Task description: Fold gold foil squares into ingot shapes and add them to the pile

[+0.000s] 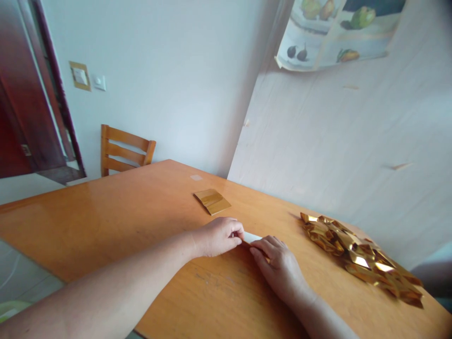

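Between my two hands is a small sheet of paper (252, 237), its white side showing and a thin gold-brown folded edge along the front. My left hand (221, 237) pinches its left end between thumb and fingers. At the right end, my right hand (277, 263) grips the same paper with thumb and fingers pressed together, covering much of it. Just beyond my left hand lies a flat stack of gold foil paper (212, 201). Off to the right, several folded gold foil pieces (353, 252) sit in a shiny heap, apart from my hands.
The wooden table (116, 212) runs up to the wall and a pale board (318, 141) at the back. A small pale patch (196, 177) shows near the far corner. A wooden chair (125, 149) stands behind the table's far left edge.
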A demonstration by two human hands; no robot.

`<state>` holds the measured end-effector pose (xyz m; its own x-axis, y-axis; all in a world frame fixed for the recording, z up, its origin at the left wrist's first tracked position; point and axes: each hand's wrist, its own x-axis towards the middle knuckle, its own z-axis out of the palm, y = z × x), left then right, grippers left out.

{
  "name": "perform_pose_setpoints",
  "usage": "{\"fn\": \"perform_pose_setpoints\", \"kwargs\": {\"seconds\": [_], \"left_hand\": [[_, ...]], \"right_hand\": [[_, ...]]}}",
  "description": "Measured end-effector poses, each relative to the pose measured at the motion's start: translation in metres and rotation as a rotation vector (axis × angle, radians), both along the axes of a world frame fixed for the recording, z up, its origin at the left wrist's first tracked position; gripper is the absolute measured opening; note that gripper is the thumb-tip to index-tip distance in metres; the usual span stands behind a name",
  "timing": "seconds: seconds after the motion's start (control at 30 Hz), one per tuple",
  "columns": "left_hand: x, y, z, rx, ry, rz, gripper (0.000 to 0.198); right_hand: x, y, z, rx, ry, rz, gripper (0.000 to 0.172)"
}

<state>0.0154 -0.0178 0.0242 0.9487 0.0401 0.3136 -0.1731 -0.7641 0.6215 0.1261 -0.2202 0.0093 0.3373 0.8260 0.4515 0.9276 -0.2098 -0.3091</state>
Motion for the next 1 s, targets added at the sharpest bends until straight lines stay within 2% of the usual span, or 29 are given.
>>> {"fn": "perform_pose_setpoints", "kwargs": {"seconds": [0.17, 0.3, 0.47, 0.63, 0.8, 1.0], "left_hand": [[0.000, -0.004, 0.001, -0.056, -0.026, 0.033, 0.012], [0.002, -0.003, 0.000, -0.051, -0.058, 0.055, 0.007], [0.002, -0.002, -0.001, -0.045, -0.110, 0.045, 0.010], [0.000, -0.008, -0.001, -0.097, -0.144, 0.022, 0.009], [-0.001, -0.016, 0.001, -0.218, -0.080, 0.098, 0.015], [-0.004, -0.020, 0.007, -0.257, -0.086, 0.113, 0.009]], "right_hand": [[0.002, -0.002, 0.000, 0.084, -0.022, 0.010, 0.020], [0.002, -0.002, 0.001, 0.117, -0.059, 0.030, 0.020], [-0.002, -0.001, 0.003, 0.125, -0.063, 0.014, 0.013], [-0.006, -0.001, 0.004, 0.146, -0.073, 0.003, 0.014], [-0.007, -0.002, 0.005, 0.210, 0.017, 0.001, 0.016], [-0.007, -0.002, 0.005, 0.235, 0.077, 0.010, 0.018]]}}
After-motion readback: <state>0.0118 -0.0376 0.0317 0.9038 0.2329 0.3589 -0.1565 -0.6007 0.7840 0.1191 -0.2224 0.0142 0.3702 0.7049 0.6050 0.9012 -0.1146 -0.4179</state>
